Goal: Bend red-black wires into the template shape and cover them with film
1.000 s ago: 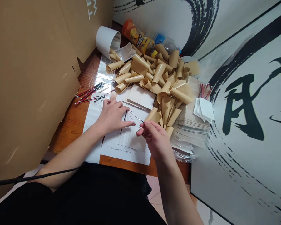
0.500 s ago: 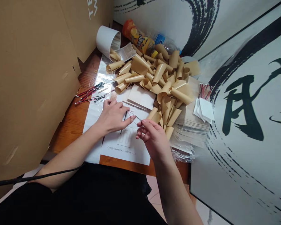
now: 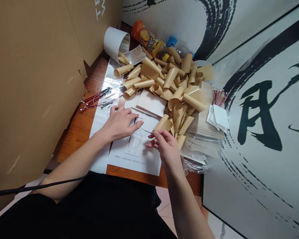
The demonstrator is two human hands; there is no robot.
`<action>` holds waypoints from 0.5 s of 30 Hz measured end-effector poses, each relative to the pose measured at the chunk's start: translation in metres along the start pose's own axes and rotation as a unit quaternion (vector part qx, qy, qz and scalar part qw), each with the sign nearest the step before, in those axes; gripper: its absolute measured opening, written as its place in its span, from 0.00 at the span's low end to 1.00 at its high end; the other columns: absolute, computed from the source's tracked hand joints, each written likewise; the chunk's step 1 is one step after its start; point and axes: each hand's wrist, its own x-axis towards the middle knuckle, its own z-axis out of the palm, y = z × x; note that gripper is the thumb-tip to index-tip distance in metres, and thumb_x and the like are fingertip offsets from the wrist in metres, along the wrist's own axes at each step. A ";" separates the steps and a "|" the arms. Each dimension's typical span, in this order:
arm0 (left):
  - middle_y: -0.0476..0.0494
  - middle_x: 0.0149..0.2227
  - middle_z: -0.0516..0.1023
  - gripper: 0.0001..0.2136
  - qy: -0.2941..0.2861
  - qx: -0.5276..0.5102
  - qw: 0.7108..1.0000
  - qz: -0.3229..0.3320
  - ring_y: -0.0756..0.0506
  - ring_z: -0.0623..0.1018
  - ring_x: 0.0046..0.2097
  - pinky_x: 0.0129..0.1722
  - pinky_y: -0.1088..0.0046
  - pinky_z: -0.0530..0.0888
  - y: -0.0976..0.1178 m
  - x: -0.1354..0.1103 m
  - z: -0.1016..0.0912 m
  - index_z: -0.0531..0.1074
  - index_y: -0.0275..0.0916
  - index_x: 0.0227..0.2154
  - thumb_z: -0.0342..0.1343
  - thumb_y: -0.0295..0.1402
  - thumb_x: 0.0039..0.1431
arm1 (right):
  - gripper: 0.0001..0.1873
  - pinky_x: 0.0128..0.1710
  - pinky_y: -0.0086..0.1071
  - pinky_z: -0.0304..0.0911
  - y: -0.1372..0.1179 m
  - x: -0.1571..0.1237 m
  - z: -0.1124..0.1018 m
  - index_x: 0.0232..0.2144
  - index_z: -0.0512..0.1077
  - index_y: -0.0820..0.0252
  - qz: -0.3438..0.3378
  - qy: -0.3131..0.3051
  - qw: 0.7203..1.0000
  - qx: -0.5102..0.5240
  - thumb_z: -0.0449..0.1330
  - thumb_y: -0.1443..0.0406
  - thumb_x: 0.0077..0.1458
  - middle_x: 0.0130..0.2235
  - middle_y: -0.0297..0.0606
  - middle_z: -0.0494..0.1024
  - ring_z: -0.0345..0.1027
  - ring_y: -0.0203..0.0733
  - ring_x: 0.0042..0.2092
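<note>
A white sheet [image 3: 119,166] printed with the outline of a part and the text "DRS-206DC-E001-01" lies in front of me. My left hand [image 3: 121,123] rests over its upper left part, thumb apart from the fingers, index fingertip at one end of a thin dark wire [image 3: 146,131]. Between thumb and index finger, my right hand [image 3: 164,142] pinches the other end of this wire. Below it, a fine looped strand curves over the printed outline. Just beyond my left hand, a small stack of pale cards [image 3: 150,103] lies on the table.
Many curled brown paper pieces [image 3: 170,78] are heaped behind. Red and black wires with white connectors [image 3: 96,99] lie at left. A stack of bagged sheets [image 3: 201,132] stands at right. Bottles [image 3: 149,41] and a white roll [image 3: 113,41] are at the back; a cardboard wall [image 3: 40,83] borders the left.
My right hand has moved slightly right and down with the wire end, away from my left hand. My left hand has stayed nearly in place.
</note>
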 end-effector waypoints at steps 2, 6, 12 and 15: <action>0.40 0.42 0.79 0.25 -0.003 -0.003 1.000 -0.002 0.37 0.71 0.49 0.55 0.52 0.55 0.000 0.000 0.000 0.78 0.41 0.50 0.43 0.52 0.69 | 0.16 0.31 0.33 0.69 0.003 -0.001 -0.003 0.31 0.70 0.57 -0.009 0.010 1.000 -0.009 0.67 0.53 0.50 0.32 0.31 0.76 0.69 0.32 0.24; 0.41 0.42 0.79 0.25 -0.009 -0.005 1.000 -0.006 0.37 0.70 0.50 0.55 0.52 0.55 0.000 0.000 -0.001 0.78 0.41 0.50 0.44 0.52 0.68 | 0.15 0.32 0.32 0.69 0.007 -0.004 -0.006 0.34 0.70 0.57 -0.049 0.026 0.997 -0.048 0.66 0.54 0.53 0.33 0.31 0.76 0.71 0.33 0.27; 0.41 0.41 0.79 0.25 -0.006 -0.007 1.000 -0.006 0.37 0.71 0.50 0.55 0.52 0.55 0.000 0.001 -0.002 0.79 0.42 0.49 0.43 0.52 0.69 | 0.20 0.29 0.31 0.67 0.010 -0.012 0.009 0.42 0.72 0.56 -0.049 -0.047 0.992 -0.102 0.66 0.50 0.53 0.34 0.32 0.76 0.68 0.34 0.28; 0.41 0.40 0.78 0.25 -0.007 -0.013 1.000 -0.005 0.37 0.70 0.50 0.54 0.53 0.55 -0.001 0.001 -0.002 0.79 0.43 0.48 0.43 0.52 0.69 | 0.24 0.27 0.31 0.66 0.013 -0.012 0.015 0.45 0.71 0.56 -0.020 -0.066 0.993 -0.094 0.68 0.51 0.50 0.33 0.32 0.76 0.69 0.36 0.27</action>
